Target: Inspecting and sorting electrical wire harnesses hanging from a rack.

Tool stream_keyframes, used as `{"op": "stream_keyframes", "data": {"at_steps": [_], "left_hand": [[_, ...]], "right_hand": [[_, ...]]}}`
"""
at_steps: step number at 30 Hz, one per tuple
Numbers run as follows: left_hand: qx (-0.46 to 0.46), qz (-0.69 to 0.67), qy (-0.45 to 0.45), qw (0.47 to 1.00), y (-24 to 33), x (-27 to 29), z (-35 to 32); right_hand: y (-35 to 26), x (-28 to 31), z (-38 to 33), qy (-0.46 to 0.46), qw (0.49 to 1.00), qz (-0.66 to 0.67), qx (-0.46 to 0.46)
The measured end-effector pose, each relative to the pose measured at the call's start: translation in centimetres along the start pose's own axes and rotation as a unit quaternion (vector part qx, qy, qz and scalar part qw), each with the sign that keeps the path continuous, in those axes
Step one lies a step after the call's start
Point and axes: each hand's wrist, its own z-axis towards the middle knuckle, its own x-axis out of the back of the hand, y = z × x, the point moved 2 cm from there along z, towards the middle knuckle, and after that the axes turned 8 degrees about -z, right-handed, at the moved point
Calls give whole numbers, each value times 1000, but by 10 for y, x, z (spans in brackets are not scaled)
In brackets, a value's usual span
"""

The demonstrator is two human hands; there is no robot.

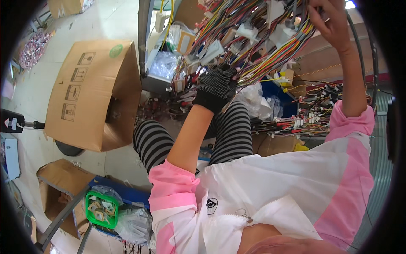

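Note:
My left hand [216,84] wears a black dotted glove and is closed round the lower end of a thick bundle of coloured wires [270,61]. The wires run up and to the right in yellow, red, green, black and white, with white plastic connectors [247,31] among them. At the upper right my bare right hand [332,23] is raised beside the bundle's far end. Its fingers are bent toward the wires, and the upper part of the hand meets the frame's edge. What sits between those fingertips I cannot make out.
A large cardboard box [86,91] stands on the floor to the left. Below it are a smaller open carton [63,173] and a green basket [102,209] of small parts beside clear plastic bags [133,224]. More wire harnesses [313,116] lie to the right, near a blue bin [289,103].

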Motion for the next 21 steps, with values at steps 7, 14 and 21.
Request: {"op": "stream_keyframes", "data": {"at_steps": [7, 14, 21], "left_hand": [[32, -102, 184, 977, 32, -5, 45], [84, -117, 260, 955, 67, 14, 60], [105, -110, 269, 951, 53, 34, 97]], "right_hand": [[5, -2, -1, 23, 999, 15, -27], [4, 2, -14, -2, 998, 41, -48], [3, 7, 2, 4, 998, 48, -36]]}}
